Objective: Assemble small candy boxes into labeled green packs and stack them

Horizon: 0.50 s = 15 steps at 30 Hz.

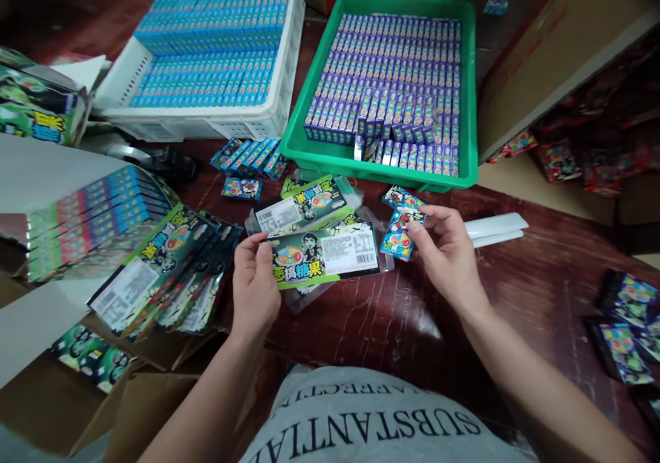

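Note:
My left hand (256, 287) pinches the left end of a flat printed candy package (324, 253), black and green with a white label. Between the thumb and fingers of my right hand (446, 250) is a small blue candy packet (398, 232), near the package's right end. Another blue packet (399, 196) lies just behind it. Under and behind the held package, more printed packages (304, 205) with clear plastic edges overlap on the dark red table (350, 332). What the held package contains, if anything, cannot be seen.
A green tray (471, 105) of purple boxes and a white crate (196, 122) of blue boxes stand behind. Small blue boxes (252, 157) lie before them. Stacked packages (155, 270) and an open carton (118, 408) are left; a white roll (495, 229) and dark packets (623, 353) right.

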Tool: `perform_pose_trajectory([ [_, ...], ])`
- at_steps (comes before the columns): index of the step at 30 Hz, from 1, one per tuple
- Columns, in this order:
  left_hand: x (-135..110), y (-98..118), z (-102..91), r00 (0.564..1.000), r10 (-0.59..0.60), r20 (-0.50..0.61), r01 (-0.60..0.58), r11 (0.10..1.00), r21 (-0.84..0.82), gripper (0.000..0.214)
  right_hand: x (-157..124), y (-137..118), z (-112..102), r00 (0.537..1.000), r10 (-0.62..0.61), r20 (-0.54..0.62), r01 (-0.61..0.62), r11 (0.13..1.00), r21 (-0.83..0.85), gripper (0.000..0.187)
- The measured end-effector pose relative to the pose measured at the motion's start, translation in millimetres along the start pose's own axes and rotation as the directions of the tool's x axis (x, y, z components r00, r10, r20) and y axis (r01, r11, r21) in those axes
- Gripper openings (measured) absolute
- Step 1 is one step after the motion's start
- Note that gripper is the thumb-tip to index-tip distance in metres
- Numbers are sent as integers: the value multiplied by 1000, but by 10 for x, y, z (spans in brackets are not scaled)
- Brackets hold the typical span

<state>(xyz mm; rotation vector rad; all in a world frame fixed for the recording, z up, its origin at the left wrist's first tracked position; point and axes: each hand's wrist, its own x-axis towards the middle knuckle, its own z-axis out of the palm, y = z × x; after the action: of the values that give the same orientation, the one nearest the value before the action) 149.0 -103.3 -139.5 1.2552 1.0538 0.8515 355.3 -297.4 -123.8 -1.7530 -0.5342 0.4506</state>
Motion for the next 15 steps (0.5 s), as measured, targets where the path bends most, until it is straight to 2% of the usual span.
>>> perform_pose_trajectory([
  [1,17,20,10,1000,-4,-9,4,1000,-14,32,-1,-12,-5,1000,8,-4,-8,1000,16,34],
  [3,42,55,19,1000,-6,-24,5,999,-32,33,-11,-16,-15,997,45,65,-48,998,42,33],
  [5,53,79,11,1000,-11,-5,11,1000,-17,33,-8,-1,-42,977,78,197,-87,995,38,33],
  [8,56,99,-8,996,-75,56,72,996,45,37,49,4,-88,920,100,378,-98,995,-25,29],
  [9,62,100,-5,992,-103,73,98,993,60,39,74,-6,-88,915,98,391,-85,995,-51,28],
  [12,122,93,49,985,-142,97,138,990,41,43,137,-58,-15,946,44,321,-10,994,-107,32],
  [15,226,104,121,993,-103,51,104,994,-17,46,236,-125,61,944,-27,328,71,990,-124,55],
])
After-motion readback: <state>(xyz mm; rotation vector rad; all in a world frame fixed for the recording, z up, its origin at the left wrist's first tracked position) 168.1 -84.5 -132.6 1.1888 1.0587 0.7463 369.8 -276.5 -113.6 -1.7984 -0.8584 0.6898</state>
